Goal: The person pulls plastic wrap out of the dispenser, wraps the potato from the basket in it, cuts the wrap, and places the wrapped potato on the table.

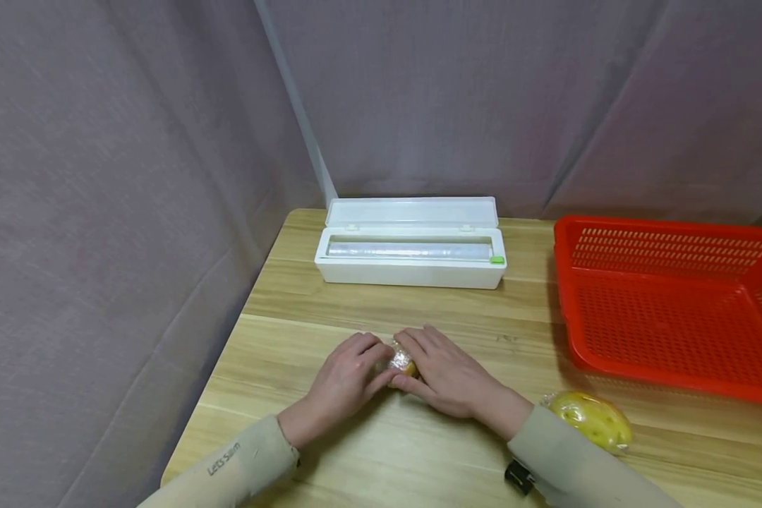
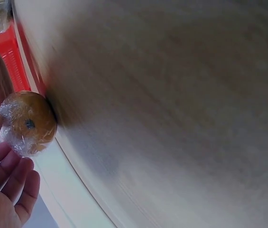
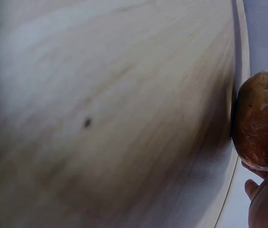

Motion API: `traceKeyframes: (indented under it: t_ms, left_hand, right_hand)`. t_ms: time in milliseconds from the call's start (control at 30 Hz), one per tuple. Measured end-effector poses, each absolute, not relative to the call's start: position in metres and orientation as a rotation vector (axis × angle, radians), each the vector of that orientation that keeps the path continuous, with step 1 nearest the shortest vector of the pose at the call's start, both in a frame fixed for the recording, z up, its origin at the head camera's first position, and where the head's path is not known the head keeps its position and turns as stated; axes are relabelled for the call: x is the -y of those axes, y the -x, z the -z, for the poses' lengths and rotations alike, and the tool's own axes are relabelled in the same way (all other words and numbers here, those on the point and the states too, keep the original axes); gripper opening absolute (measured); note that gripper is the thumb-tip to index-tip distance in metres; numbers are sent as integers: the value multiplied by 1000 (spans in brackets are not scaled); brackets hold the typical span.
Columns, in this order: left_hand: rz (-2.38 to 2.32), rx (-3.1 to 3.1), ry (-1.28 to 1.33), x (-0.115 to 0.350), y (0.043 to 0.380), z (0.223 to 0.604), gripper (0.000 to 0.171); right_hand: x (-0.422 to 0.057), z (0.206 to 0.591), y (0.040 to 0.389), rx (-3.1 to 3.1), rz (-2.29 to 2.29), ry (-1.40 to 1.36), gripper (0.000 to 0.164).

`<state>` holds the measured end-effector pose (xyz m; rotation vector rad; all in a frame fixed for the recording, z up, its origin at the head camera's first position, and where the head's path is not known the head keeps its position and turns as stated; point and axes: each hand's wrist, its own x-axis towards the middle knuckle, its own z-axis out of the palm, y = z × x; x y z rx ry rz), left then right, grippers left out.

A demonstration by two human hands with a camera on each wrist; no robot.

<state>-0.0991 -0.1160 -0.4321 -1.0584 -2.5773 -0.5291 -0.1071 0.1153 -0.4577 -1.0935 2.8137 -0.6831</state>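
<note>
A small round orange-brown fruit [image 1: 409,368] in clear cling film sits on the wooden table between both hands. Its exact kind is unclear; a dark spot marks one end in the left wrist view. My left hand [image 1: 353,370] holds its left side with bent fingers, the thumb near the front. From the other side my right hand [image 1: 447,372] grips it, fingers over the top and thumb low in front. Crinkled film [image 2: 15,121] covers part of the skin. In the right wrist view the wrapped fruit [image 3: 257,121] is partly hidden by the hand.
At the back stands a white cling film dispenser [image 1: 409,274], lid up and film roll [image 1: 409,250] visible. A red plastic basket [image 1: 657,377] is on the right. Near the right forearm lies a yellow-green fruit [image 1: 590,421] wrapped in film. Grey curtains hang behind and left.
</note>
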Motion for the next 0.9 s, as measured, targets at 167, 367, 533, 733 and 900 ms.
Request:
traceKeyframes:
  t_ms: [167,367,533,733,900]
  left_hand:
    - [547,2575,1071,117,99,432,26]
    - [544,2603,1088,121,99,429,37]
    - [543,2632,1131,126,97,428,57]
    - [556,2666,1152,128,100,430,56]
    - [654,2697,1150,131,104,431,55]
  right_hand:
    - [-115,459,108,-2822,650,1092,80]
    - [-116,455,110,-2802,676,1062,77]
    - [-117,449,112,-2752,741,997,72]
    - [-124,438,113,-2607,933,825,64]
    - [-129,435,113,-2570,1001,774,64]
